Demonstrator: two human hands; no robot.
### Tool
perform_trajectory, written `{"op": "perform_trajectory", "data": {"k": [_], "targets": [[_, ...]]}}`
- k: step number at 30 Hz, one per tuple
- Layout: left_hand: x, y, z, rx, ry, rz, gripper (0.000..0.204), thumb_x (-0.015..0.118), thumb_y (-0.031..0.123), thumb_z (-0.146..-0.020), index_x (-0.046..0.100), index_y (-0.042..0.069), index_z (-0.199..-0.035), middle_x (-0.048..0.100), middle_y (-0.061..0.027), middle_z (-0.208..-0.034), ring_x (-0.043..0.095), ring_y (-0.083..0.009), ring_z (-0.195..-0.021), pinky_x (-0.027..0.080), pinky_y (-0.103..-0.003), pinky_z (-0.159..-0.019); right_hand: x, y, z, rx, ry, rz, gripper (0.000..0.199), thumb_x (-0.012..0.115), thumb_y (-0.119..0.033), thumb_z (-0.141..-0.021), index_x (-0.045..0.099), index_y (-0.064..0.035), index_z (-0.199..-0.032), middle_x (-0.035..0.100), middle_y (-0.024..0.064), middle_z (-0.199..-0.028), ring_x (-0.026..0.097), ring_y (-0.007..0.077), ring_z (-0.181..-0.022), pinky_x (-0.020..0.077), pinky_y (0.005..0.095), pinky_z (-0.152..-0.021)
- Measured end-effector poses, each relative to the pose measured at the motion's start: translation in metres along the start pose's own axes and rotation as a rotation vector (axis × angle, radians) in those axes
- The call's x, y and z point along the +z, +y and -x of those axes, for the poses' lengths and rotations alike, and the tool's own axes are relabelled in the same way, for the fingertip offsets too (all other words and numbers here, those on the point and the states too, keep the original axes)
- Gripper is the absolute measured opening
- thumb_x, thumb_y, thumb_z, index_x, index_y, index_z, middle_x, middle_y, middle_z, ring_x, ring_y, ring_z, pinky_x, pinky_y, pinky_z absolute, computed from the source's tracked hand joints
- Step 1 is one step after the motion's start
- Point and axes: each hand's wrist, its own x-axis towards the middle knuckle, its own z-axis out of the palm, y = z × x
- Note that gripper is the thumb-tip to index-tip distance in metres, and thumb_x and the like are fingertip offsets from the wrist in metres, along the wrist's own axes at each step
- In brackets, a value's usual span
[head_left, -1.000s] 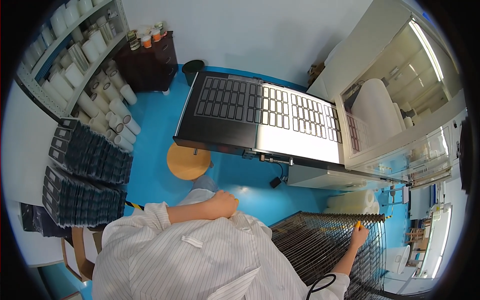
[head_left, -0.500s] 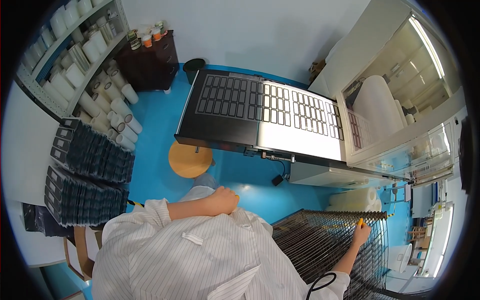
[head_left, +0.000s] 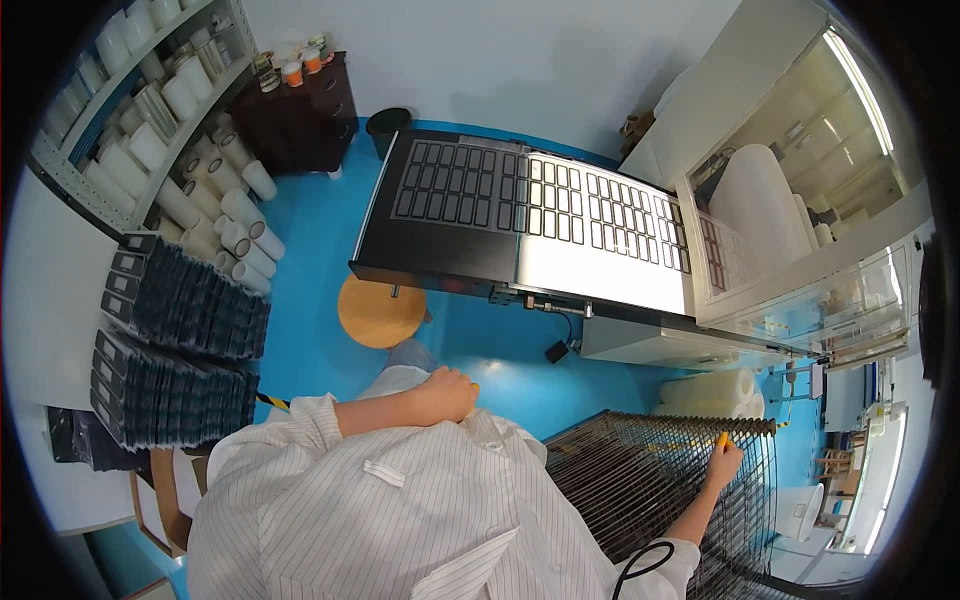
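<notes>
Curled in front of my striped white shirt, my left hand (head_left: 447, 396) has its fingers closed. A bit of yellow shows at its fingertips; whatever lies inside the fingers is hidden. Out to the right, my right hand (head_left: 724, 464) is closed at the upper edge of a dark wire drying rack (head_left: 640, 455) of many stacked wire shelves. Yellow shows at its fingertips too. Ahead is a long machine bed (head_left: 440, 250), dark at its left and brightly lit at its right. On it lies a sheet (head_left: 515, 205) printed with rows of dark-outlined rectangles.
A round wooden stool (head_left: 381, 312) stands under the bed's near left end. Stacks of dark printed pieces (head_left: 185, 395) are at the left, below shelves of film rolls (head_left: 190, 150). A glass-fronted cabinet (head_left: 800, 180) adjoins the bed. A dark bin (head_left: 387, 130) stands by the wall.
The view has shifted very slightly. Both hands keep their places and closed shapes; the sheet on the bed looks the same.
</notes>
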Motion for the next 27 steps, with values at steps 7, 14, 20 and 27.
{"op": "perform_trajectory", "data": {"k": [7, 14, 20, 27], "targets": [[-0.006, 0.003, -0.003, -0.049, -0.075, -0.018, 0.030, 0.058, 0.017, -0.073, 0.059, 0.004, -0.099, 0.060, -0.0121, -0.094, 0.057, -0.0270, -0.087, 0.043, -0.038, -0.071, 0.008, 0.009, -0.001, -0.054, 0.077, -0.014, 0.038, 0.053, -0.039, -0.083, 0.065, -0.0024, -0.087, 0.053, 0.0159, -0.085, 0.055, 0.0317, -0.074, 0.0432, 0.0406, -0.067], [-0.012, 0.001, -0.001, 0.019, 0.024, -0.024, 0.022, 0.056, 0.015, -0.071, 0.059, 0.000, -0.087, 0.059, -0.0157, -0.083, 0.057, -0.0278, -0.078, 0.042, -0.038, -0.067, -0.003, -0.006, 0.005, -0.004, 0.034, -0.003, 0.025, 0.055, -0.024, -0.081, 0.063, -0.0031, -0.093, 0.051, 0.0128, -0.096, 0.056, 0.0293, -0.074, 0.0445, 0.0391, -0.068], [-0.011, -0.001, -0.003, 0.013, 0.028, -0.054, 0.023, 0.055, 0.014, -0.071, 0.059, 0.000, -0.089, 0.059, -0.0152, -0.082, 0.056, -0.0275, -0.078, 0.042, -0.037, -0.068, 0.003, 0.005, -0.003, -0.024, 0.022, 0.036, 0.026, 0.055, -0.024, -0.080, 0.063, -0.0033, -0.093, 0.052, 0.0131, -0.096, 0.056, 0.0297, -0.075, 0.0446, 0.0398, -0.068], [-0.022, 0.006, 0.005, -0.071, -0.046, 0.026, 0.023, 0.054, 0.015, -0.075, 0.059, 0.000, -0.092, 0.059, -0.0149, -0.087, 0.056, -0.0274, -0.083, 0.041, -0.038, -0.071, 0.004, 0.005, -0.002, -0.041, 0.057, -0.017, 0.036, 0.055, -0.038, -0.082, 0.064, -0.0038, -0.089, 0.053, 0.0164, -0.091, 0.055, 0.0321, -0.077, 0.0430, 0.0406, -0.068]]}}
